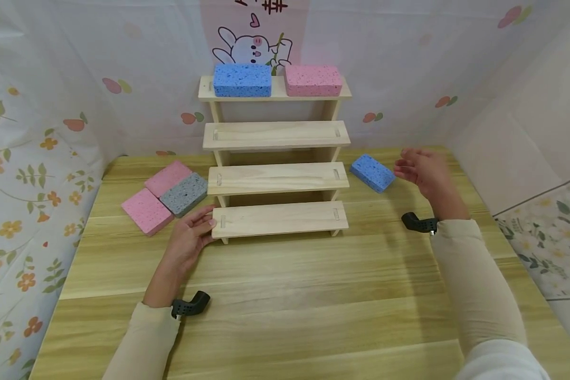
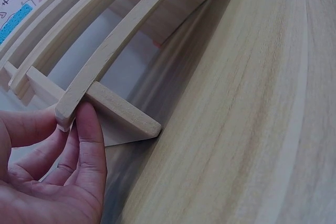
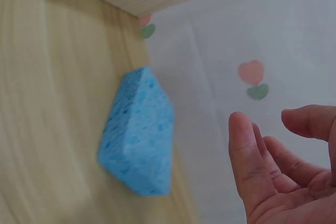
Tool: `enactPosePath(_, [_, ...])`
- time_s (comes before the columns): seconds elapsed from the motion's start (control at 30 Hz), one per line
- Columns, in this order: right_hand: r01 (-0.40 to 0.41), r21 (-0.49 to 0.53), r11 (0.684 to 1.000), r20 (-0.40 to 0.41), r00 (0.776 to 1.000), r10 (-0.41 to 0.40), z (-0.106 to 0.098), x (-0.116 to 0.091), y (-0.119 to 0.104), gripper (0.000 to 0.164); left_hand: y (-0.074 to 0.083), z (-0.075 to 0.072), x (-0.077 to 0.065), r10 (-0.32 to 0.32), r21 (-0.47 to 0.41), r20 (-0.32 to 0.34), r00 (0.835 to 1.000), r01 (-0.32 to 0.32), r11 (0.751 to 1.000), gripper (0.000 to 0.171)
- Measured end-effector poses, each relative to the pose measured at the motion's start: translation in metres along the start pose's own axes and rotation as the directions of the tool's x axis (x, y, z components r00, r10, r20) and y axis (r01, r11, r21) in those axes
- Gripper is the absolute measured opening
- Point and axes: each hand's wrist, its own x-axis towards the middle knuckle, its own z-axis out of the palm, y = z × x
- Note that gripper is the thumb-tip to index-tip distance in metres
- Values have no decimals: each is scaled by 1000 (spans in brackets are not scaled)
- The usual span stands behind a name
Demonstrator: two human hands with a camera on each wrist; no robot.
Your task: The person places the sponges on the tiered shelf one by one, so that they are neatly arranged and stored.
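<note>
A four-tier wooden stair rack stands on the table against the back cloth. My left hand pinches the left end of its lowest board between thumb and fingers. Just right of the rack a blue sponge lies flat on the table. Beside that sponge, my right hand is raised with fingers loosely bent and apart, holding nothing; in the right wrist view a gap shows between its fingers and the sponge. On the top tier sit another blue sponge and a pink sponge.
Left of the rack, two pink sponges and a grey sponge lie close together on the table. The lower three tiers hold no sponges. A patterned cloth hangs behind, and a pale wall bounds the right side.
</note>
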Motion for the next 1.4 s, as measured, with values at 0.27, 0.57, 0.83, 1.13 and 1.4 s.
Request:
enactPosePath(0.27, [-41, 6, 999, -16, 999, 41, -7, 5, 23, 29, 1, 0, 0, 4, -1, 10, 1000, -4, 1000, 50])
enactPosePath(0.57, [-69, -17, 997, 10, 998, 70, -8, 10, 37, 43, 1, 0, -1, 0, -7, -1, 1000, 0, 1000, 50])
enactPosePath(0.83, [-157, 11, 988, 25, 987, 157, -3, 10, 44, 63, 2, -2, -3, -5, -8, 2, 1000, 5, 1000, 51])
enactPosePath(1.13, [-222, -53, 974, 3, 975, 222, -1, 15, 48, 71, 2, -2, -2, 2, -12, -2, 1000, -2, 1000, 50])
enactPosePath(1.4, [-250, -82, 965, -36, 968, 248, 0, 22, 56, 77, 1, 0, -1, -2, -5, 6, 1000, 2, 1000, 51])
